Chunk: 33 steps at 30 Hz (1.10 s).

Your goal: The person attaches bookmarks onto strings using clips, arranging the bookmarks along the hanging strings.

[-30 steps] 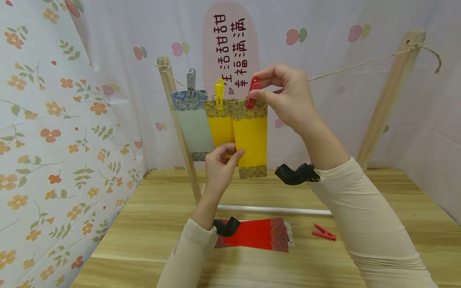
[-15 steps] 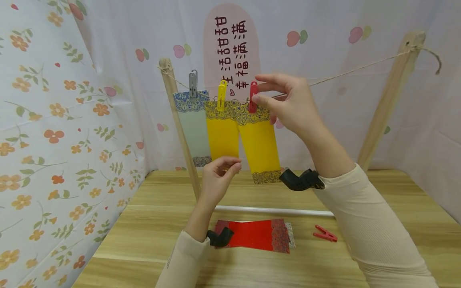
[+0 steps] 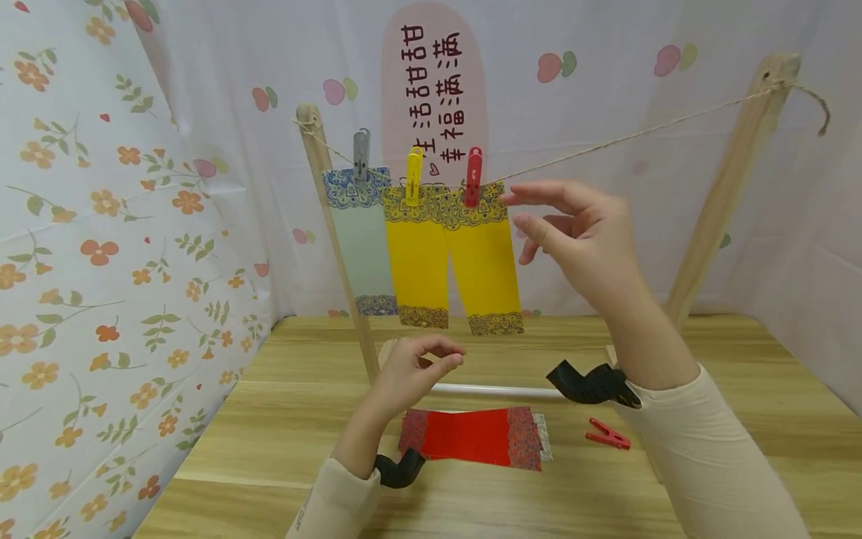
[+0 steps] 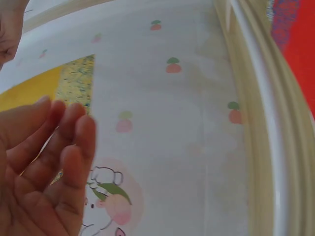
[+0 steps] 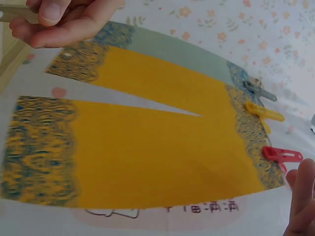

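So, closest in, two pale sleeves are stretching forward from the bottom edge, a black fitting sitting at each wrist. Just ahead, red cards with patterned ends are lying on the wooden surface, a whitish patterned edge peeking out at their right, and a loose red clip is resting well to the right of them.

Now the left hand: it's hovering below the hanging cards, fingers softly curved, thumb and forefinger leaving a narrow gap. The right hand is floating higher, fingers relaxed, thumb and forefinger parting a little wider; its forefinger tip is sitting right by the right yellow card, though whether it's touching is hard to tell.

That card is hanging slightly tilted from the cord under the upper red clip. Beside it the left yellow card is hanging from a yellow clip, the gap between them widening downward. Further left, a pale green card is dangling beneath a grey clip. Behind everything, a fruit-print backdrop is spreading across.
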{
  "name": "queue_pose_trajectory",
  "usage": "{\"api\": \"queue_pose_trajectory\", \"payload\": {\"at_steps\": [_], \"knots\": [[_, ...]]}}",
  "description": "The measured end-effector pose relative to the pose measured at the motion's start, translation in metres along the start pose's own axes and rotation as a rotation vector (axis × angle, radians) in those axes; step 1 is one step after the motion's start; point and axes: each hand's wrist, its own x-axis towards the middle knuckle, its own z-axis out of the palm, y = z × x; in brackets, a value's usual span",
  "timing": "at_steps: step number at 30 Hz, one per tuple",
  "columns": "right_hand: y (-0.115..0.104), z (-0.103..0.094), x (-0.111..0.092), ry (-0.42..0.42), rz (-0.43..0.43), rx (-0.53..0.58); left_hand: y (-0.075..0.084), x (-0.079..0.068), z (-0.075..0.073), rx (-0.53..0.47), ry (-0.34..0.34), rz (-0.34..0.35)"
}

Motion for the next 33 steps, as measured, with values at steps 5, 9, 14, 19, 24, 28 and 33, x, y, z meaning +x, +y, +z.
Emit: {"api": "queue_pose_trajectory", "payload": {"at_steps": [5, 9, 14, 19, 24, 28, 33], "knots": [[0.016, -0.010, -0.028, -0.069, 0.057, -0.088, -0.011, -0.003, 0.005, 0.078, -0.135, -0.016], [0.030, -0.020, -0.047, -0.101, 0.105, -0.141, -0.018, -0.002, 0.009, 0.116, -0.204, -0.005], [0.046, -0.035, -0.070, -0.134, 0.171, -0.214, -0.025, 0.001, 0.016, 0.125, -0.291, -0.028], [0.063, -0.051, -0.094, -0.173, 0.247, -0.261, -0.030, 0.004, 0.027, 0.170, -0.364, -0.136], [0.082, -0.075, -0.116, -0.253, 0.294, -0.341, -0.034, 0.006, 0.040, 0.261, -0.437, -0.180], [0.093, -0.093, -0.131, -0.320, 0.341, -0.384, -0.035, 0.006, 0.047, 0.353, -0.474, -0.170], [0.106, -0.111, -0.145, -0.421, 0.425, -0.372, -0.038, 0.005, 0.055, 0.437, -0.487, -0.182]]}}
